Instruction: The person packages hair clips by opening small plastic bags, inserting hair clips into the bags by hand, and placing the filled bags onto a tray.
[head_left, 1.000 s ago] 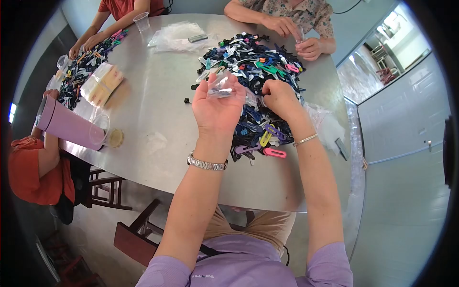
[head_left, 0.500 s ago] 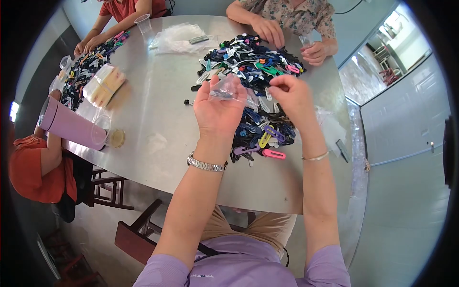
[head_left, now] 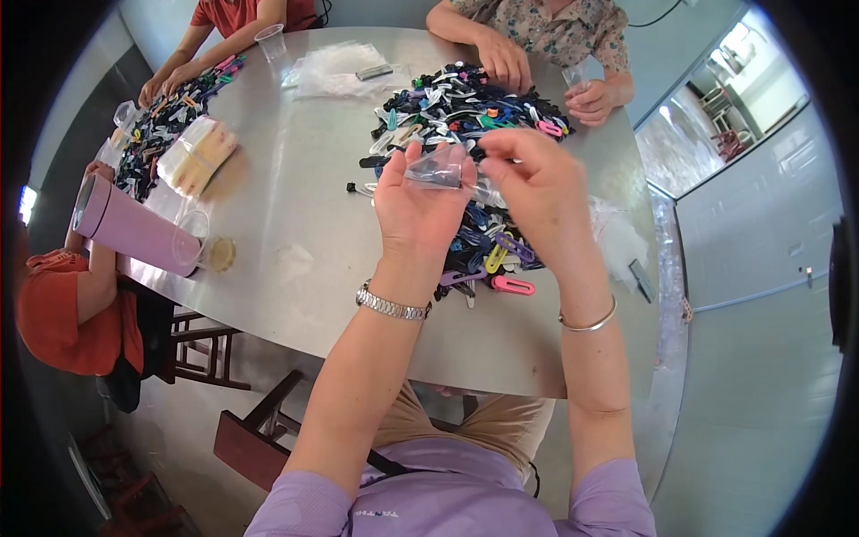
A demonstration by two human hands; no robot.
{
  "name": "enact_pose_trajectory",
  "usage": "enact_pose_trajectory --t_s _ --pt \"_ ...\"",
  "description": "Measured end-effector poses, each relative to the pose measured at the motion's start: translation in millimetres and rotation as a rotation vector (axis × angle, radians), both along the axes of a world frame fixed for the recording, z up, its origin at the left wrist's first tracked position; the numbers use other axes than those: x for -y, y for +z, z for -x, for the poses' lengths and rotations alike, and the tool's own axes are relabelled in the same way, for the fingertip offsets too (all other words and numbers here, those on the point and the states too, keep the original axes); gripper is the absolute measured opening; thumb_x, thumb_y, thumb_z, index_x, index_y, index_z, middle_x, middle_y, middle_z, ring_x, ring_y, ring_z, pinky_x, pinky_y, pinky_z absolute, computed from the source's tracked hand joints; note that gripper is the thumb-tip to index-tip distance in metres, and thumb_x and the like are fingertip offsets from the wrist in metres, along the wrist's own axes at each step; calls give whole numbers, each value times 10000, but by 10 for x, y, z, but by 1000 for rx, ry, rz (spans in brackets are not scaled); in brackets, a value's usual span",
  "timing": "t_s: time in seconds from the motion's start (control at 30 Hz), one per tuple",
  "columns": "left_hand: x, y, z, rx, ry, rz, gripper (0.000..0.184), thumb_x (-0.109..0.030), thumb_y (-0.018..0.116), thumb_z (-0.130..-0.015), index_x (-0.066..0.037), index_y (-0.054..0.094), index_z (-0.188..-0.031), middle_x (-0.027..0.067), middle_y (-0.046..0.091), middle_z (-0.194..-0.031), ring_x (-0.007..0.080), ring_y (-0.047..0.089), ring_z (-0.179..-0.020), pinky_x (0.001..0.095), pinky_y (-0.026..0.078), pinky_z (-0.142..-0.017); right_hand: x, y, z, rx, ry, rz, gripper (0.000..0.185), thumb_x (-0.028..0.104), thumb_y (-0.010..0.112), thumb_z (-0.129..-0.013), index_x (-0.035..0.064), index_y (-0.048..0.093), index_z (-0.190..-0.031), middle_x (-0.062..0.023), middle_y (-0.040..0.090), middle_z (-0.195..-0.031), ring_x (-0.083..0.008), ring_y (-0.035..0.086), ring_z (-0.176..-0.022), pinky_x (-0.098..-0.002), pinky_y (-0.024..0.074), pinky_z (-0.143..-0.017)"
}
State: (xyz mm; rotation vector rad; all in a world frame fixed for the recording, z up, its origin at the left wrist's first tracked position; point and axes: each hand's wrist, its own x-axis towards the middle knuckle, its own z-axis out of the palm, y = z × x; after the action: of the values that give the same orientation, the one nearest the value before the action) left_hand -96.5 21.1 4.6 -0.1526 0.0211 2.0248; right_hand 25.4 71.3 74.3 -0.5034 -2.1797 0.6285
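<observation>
My left hand (head_left: 419, 201), palm up, holds a small clear plastic bag (head_left: 438, 170) across its fingers. Close beside the bag's right end is my right hand (head_left: 537, 183), its thumb and forefinger pinched together; whatever is between them is too small to make out. Both hands are above a large pile of mixed hair clips (head_left: 447, 98), mostly black, white and blue. At the near side of the pile lie a pink clip (head_left: 513, 285), a yellow clip (head_left: 496, 259) and a purple clip (head_left: 463, 277).
Clear bags (head_left: 331, 70) lie at the back, a plastic cup (head_left: 273, 49) beside them. A pink tumbler (head_left: 143, 234) and a banded bundle (head_left: 197, 157) stand left, near another clip pile (head_left: 161, 130). Co-workers sit at the back and left. More plastic (head_left: 619, 242) lies right.
My right hand went from the pile, lifted a light-coloured clip, and has moved left to the bag. The back-right co-worker's hand has come down to the pile.
</observation>
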Motion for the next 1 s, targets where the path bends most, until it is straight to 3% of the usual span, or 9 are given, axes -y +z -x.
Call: enact_pose_trajectory --t_s 0.07,0.13,0.2,0.27,0.4,0.5,0.73,0.83,1.0 --pt "32 -11 63 150 -45 -136 230 -276 341 -975 -75 387 -1076 211 475 -1080 331 486 -972 482 432 -829 -72 -11 -50 -65 -47 26 153 29 627 -823 -13 631 -970 -41 644 -867 -105 590 -753 -249 475 -662" --pt "41 -46 234 272 -46 -313 234 -281 328 -973 -68 392 -1046 236 495 -1055 332 492 -926 469 437 -804 -178 -38 -85 -77 -77 325 136 32 613 -839 -8 639 -966 -37 646 -839 -95 586 -763 -235 473 -680" --pt "61 -34 275 259 27 -237 234 -277 334 -972 -66 409 -1039 241 493 -1099 330 496 -956 471 437 -827 -265 -155 -75 -63 -85 298 153 30 623 -805 -17 640 -950 -77 659 -830 -129 610 -755 -256 480 -680" --pt "53 -26 255 151 42 -171 247 -278 333 -974 -57 421 -1042 229 498 -1113 340 501 -989 476 439 -847 -363 -360 -57 287 7 54 204 46 639 -759 -29 639 -949 -128 662 -847 -192 633 -747 -294 490 -696" --pt "44 -54 198 131 -16 -151 245 -266 342 -970 -55 427 -1060 219 503 -1121 345 512 -1001 480 443 -862 -326 -519 26 497 42 62 192 35 589 -729 -2 679 -894 -184 666 -856 -326 643 -815 -387 501 -759" --pt "39 -75 238 137 -32 -226 237 -252 345 -967 -58 436 -1070 214 509 -1115 343 525 -980 478 450 -851 -447 -517 -71 468 37 36 189 32 614 -725 -18 658 -902 -156 664 -815 -280 644 -768 -345 496 -728" --pt "39 -57 169 130 -43 -166 228 -243 354 -967 -58 444 -1066 217 525 -1092 339 539 -973 472 463 -829 -468 -550 -165 460 61 88 198 16 630 -702 -12 661 -896 -169 658 -850 -297 643 -790 -358 496 -734" --pt "45 -25 145 122 -38 -148 230 -248 361 -968 -59 440 -1072 214 525 -1087 339 541 -972 473 462 -830 -503 -632 -137 565 33 -113 225 26 652 -692 -10 660 -915 -160 655 -846 -267 643 -783 -343 497 -728" --pt "38 -44 167 158 -47 -158 230 -251 361 -969 -64 435 -1080 213 527 -1082 341 542 -972 470 457 -836 -465 -449 -185 474 -64 172 225 37 656 -700 -10 647 -919 -153 642 -829 -273 623 -790 -340 487 -724"
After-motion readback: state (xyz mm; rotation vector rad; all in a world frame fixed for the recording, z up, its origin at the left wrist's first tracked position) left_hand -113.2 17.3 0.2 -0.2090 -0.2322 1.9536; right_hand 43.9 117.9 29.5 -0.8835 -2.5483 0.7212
